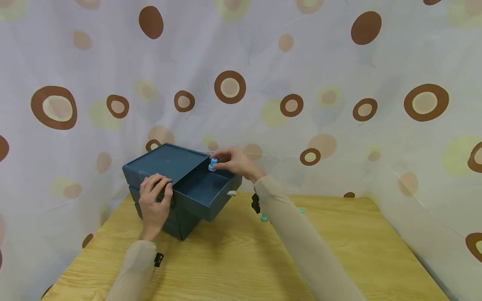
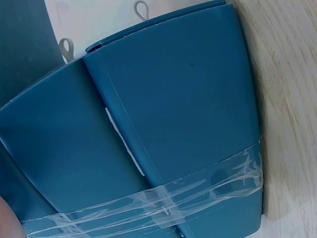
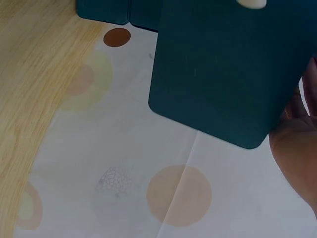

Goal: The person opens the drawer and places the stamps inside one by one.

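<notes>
A dark blue stacked drawer unit (image 1: 165,161) stands at the left of the table, its top drawer (image 1: 199,184) pulled out to the right. Between thumb and fingers, my right hand (image 1: 237,163) pinches a small light-blue knobbed piece (image 1: 213,165) over that open drawer. My left hand (image 1: 154,202) rests on the near top edge of the unit, fingers bent over it. In the left wrist view, clear tape (image 2: 148,203) runs across the unit's side (image 2: 173,99). The right wrist view shows the drawer's front (image 3: 213,79) with part of the right hand (image 3: 297,144) beside it; the piece is hidden there.
Small teal pieces (image 1: 264,218) lie on the wooden table (image 1: 233,267), partly behind the right sleeve (image 1: 301,242). A pale pull tab (image 1: 232,193) sticks out of the drawer front. Behind the table hangs a patterned curtain (image 1: 256,54).
</notes>
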Demonstrator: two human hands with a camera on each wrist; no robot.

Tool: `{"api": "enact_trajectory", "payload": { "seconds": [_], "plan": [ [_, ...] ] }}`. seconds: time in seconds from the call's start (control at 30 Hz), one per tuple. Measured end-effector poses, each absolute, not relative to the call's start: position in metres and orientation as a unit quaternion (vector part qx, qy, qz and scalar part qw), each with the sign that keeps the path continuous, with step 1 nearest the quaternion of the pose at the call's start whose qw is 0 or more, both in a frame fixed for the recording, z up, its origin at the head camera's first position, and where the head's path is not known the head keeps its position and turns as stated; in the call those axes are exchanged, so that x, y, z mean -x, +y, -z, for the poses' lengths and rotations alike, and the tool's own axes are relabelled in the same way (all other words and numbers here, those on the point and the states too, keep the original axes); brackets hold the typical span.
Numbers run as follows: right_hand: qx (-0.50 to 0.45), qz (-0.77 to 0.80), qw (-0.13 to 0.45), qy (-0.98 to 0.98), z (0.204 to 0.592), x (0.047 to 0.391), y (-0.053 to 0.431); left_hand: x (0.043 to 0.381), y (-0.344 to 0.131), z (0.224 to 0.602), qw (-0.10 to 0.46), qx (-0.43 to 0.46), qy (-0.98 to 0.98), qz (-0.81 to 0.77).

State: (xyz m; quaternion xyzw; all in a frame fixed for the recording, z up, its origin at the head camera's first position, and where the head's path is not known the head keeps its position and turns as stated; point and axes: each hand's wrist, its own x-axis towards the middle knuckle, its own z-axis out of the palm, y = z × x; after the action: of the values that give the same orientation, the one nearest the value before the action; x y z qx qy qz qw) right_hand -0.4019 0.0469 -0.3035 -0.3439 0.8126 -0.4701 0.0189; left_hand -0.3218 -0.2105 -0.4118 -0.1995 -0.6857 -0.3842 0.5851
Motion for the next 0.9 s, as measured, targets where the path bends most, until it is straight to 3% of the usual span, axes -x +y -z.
{"api": "enact_trajectory", "payload": {
  "seconds": [0.9],
  "plan": [
    [0.343, 0.347, 0.053, 0.871, 0.310, 0.413, 0.039, 0.321, -0.210, 0.412, 0.583, 0.196, -0.684, 0.392]
  ]
}}
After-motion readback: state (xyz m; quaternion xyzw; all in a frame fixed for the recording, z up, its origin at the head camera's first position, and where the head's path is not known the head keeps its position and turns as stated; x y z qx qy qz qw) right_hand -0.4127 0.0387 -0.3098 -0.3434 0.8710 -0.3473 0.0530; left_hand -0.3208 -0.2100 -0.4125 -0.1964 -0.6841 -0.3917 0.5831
